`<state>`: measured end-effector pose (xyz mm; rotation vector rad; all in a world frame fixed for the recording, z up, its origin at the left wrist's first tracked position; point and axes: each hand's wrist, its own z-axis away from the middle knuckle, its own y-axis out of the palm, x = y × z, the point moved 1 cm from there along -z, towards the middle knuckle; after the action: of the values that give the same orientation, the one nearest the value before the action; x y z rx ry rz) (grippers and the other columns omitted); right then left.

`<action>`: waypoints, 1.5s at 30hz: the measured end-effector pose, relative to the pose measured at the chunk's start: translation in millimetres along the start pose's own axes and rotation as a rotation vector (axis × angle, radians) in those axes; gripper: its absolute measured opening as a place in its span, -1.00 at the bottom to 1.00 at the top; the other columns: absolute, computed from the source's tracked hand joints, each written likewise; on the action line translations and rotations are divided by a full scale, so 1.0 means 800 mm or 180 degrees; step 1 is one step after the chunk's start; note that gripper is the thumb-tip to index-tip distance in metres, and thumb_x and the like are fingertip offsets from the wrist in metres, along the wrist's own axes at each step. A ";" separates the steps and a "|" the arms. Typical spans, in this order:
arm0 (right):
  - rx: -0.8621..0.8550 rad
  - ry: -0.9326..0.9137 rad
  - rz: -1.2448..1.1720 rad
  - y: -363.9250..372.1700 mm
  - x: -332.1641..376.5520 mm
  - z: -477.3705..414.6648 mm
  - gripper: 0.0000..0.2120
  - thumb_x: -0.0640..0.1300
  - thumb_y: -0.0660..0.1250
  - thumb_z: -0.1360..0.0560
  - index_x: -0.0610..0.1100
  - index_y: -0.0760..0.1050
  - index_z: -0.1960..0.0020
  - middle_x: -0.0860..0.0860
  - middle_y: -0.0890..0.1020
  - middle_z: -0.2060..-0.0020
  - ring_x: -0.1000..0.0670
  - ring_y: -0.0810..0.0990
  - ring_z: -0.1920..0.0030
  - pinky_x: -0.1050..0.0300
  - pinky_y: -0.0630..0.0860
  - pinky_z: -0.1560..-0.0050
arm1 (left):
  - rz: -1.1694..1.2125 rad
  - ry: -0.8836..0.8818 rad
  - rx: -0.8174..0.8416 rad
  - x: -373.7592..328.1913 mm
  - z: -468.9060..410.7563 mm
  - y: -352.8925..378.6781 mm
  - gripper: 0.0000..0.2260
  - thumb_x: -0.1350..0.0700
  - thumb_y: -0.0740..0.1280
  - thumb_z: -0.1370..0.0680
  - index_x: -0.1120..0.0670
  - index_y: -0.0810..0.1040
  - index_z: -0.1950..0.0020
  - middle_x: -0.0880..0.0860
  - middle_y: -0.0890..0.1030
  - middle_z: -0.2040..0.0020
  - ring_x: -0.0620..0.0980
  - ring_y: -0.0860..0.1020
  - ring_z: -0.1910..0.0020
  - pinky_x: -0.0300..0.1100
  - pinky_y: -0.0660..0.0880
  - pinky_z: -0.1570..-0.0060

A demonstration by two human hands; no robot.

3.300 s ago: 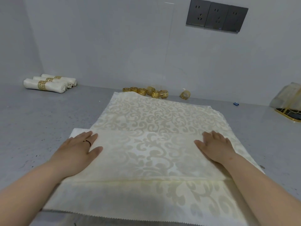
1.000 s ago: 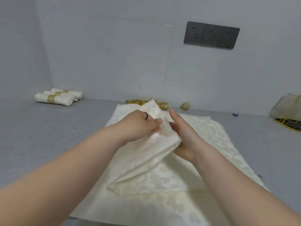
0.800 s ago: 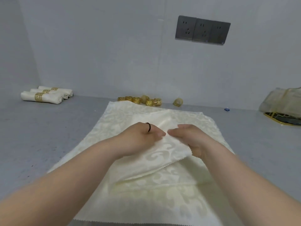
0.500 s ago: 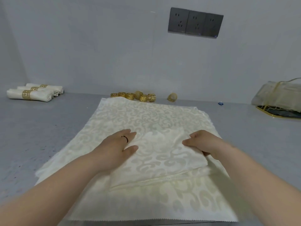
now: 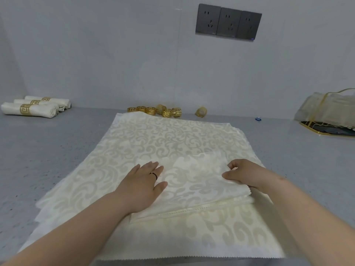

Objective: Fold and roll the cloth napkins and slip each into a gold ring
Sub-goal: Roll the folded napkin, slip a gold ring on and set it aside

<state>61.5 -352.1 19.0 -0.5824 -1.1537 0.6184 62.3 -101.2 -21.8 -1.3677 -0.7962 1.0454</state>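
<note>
Frame centre — left hand (image 5: 143, 186) flat, open on folded napkin (image 5: 194, 186); right hand (image 5: 245, 174) pinching its right edge.

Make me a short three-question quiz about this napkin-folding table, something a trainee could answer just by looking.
1. True or false: the left hand lies flat on the folded cream damask napkin.
2. How many finished rolled napkins in gold bands lie at the far left of the grey table?
3. Multiple choice: the loose gold napkin rings sit (A) in the wire basket, (B) by the wall beyond the spread napkins, (C) under the right hand.

Key: 1 true. 2 three. 3 B. The right hand's fingers pinch the folded napkin's right edge.
</note>
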 end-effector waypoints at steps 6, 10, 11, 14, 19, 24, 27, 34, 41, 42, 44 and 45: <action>-0.1456 -0.0412 0.2663 0.025 0.043 0.024 -0.57 -0.09 0.12 -0.55 -0.14 0.19 -0.40 -0.07 0.31 -0.35 -0.10 0.20 -0.40 0.04 0.15 -0.36 | -0.0130 -0.0017 -0.0030 0.000 -0.002 0.004 -0.46 -0.14 -0.22 -0.59 0.06 -0.11 -0.52 -0.03 -0.13 -0.54 -0.13 -0.18 -0.50 -0.20 -0.26 -0.42; -0.0734 -0.1597 0.1794 0.102 0.075 0.032 -0.53 -0.17 0.07 -0.59 -0.13 0.10 -0.48 -0.07 0.16 -0.47 0.01 0.10 -0.47 0.20 0.00 -0.43 | -0.0057 -0.0032 -0.0073 0.001 -0.002 0.002 -0.52 -0.04 -0.11 -0.64 0.07 -0.11 -0.52 -0.03 -0.13 -0.54 -0.13 -0.19 -0.50 -0.20 -0.27 -0.42; -0.0488 -0.1617 0.1705 0.118 0.076 0.031 -0.52 -0.17 0.04 -0.60 -0.12 0.05 -0.49 -0.06 0.10 -0.50 0.02 0.05 -0.49 0.19 -0.04 -0.44 | -0.0032 -0.0031 -0.0079 0.001 -0.002 0.003 -0.53 -0.04 -0.10 -0.64 0.06 -0.11 -0.52 -0.04 -0.13 -0.54 -0.13 -0.18 -0.50 -0.20 -0.27 -0.41; -0.0203 -0.1420 0.1787 0.131 0.058 0.022 -0.52 -0.06 -0.04 -0.63 -0.11 -0.03 -0.51 -0.05 -0.01 -0.52 0.01 -0.06 -0.51 0.14 -0.13 -0.46 | 0.0036 -0.0022 -0.0090 0.000 -0.001 0.004 -0.53 -0.03 -0.10 -0.64 0.06 -0.11 -0.52 -0.04 -0.12 -0.54 -0.13 -0.18 -0.50 -0.21 -0.26 -0.42; -0.0220 -0.0928 0.2020 0.088 0.014 0.023 -0.46 0.10 -0.09 -0.62 -0.08 -0.11 -0.52 -0.01 -0.09 -0.52 0.04 -0.12 -0.51 0.14 -0.19 -0.46 | 0.0029 -0.0011 -0.0106 0.002 0.000 0.005 -0.53 -0.03 -0.11 -0.64 0.06 -0.12 -0.52 -0.03 -0.13 -0.54 -0.13 -0.19 -0.50 -0.20 -0.27 -0.42; -0.0546 -0.0192 0.2146 0.050 -0.017 0.022 -0.50 0.06 -0.09 -0.62 -0.18 0.09 -0.46 -0.08 0.08 -0.50 -0.04 0.03 -0.49 0.03 -0.08 -0.46 | 0.0042 0.0000 -0.0145 -0.001 -0.001 0.005 -0.52 -0.04 -0.10 -0.64 0.06 -0.12 -0.52 -0.02 -0.13 -0.54 -0.12 -0.18 -0.50 -0.20 -0.27 -0.42; -0.0936 -0.0240 0.2359 0.054 0.008 0.017 -0.50 -0.04 -0.06 -0.60 -0.17 -0.03 -0.50 -0.13 -0.05 -0.51 -0.08 -0.08 -0.51 0.00 -0.16 -0.47 | 0.0040 0.0020 -0.0175 0.000 -0.001 0.005 -0.52 -0.04 -0.10 -0.64 0.07 -0.12 -0.52 -0.02 -0.13 -0.54 -0.12 -0.18 -0.50 -0.19 -0.26 -0.42; -0.0572 -0.1758 0.1507 0.111 0.091 -0.010 -0.49 -0.11 0.00 -0.62 -0.12 -0.09 -0.52 -0.03 0.02 -0.51 0.02 -0.02 -0.50 0.17 -0.10 -0.46 | 0.0051 0.0094 -0.0257 0.001 -0.002 0.008 -0.52 -0.03 -0.10 -0.64 0.06 -0.11 -0.52 -0.03 -0.13 -0.54 -0.13 -0.19 -0.50 -0.20 -0.27 -0.42; -0.0366 -0.1506 0.1827 0.086 0.052 -0.027 -0.55 0.01 0.04 -0.61 -0.15 0.19 -0.44 -0.06 0.27 -0.43 -0.01 0.18 -0.44 0.22 0.03 -0.35 | 0.0198 0.0267 -0.0426 0.009 -0.005 0.014 -0.47 -0.11 -0.21 -0.55 0.00 -0.05 -0.52 -0.08 -0.08 -0.53 -0.17 -0.18 -0.49 -0.24 -0.30 -0.39; -0.0441 -0.1421 0.1790 0.076 0.043 -0.029 -0.55 0.02 0.04 -0.61 -0.14 0.19 -0.45 -0.05 0.26 -0.44 0.00 0.18 -0.44 0.25 0.04 -0.35 | 0.0283 0.0365 -0.0475 0.011 -0.006 0.016 -0.46 -0.13 -0.19 -0.54 -0.02 0.01 -0.51 -0.12 -0.03 -0.53 -0.19 -0.16 -0.49 -0.26 -0.30 -0.38; -0.0608 -0.1189 0.1681 0.058 0.028 -0.033 -0.56 0.00 0.07 -0.61 -0.14 0.22 -0.43 -0.04 0.30 -0.42 0.00 0.23 -0.42 0.25 0.09 -0.33 | 0.0764 0.0592 -0.0643 0.011 -0.003 0.012 -0.48 -0.21 -0.06 -0.51 -0.08 0.30 -0.40 -0.30 0.21 -0.41 -0.30 -0.01 -0.45 -0.33 -0.27 -0.37; -0.0693 -0.1062 0.1646 0.052 0.022 -0.035 -0.58 0.00 0.08 -0.60 -0.15 0.26 -0.41 -0.04 0.34 -0.39 -0.01 0.27 -0.39 0.22 0.11 -0.33 | 0.1101 0.0743 -0.0791 0.008 0.002 0.006 -0.47 -0.29 -0.04 -0.40 -0.14 0.45 -0.23 -0.45 0.35 -0.23 -0.42 0.11 -0.37 -0.40 -0.23 -0.36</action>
<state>87.1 -313.8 -7.3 -1.0072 -1.4029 1.0689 62.2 -95.3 -27.4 -1.8504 -0.5385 1.0471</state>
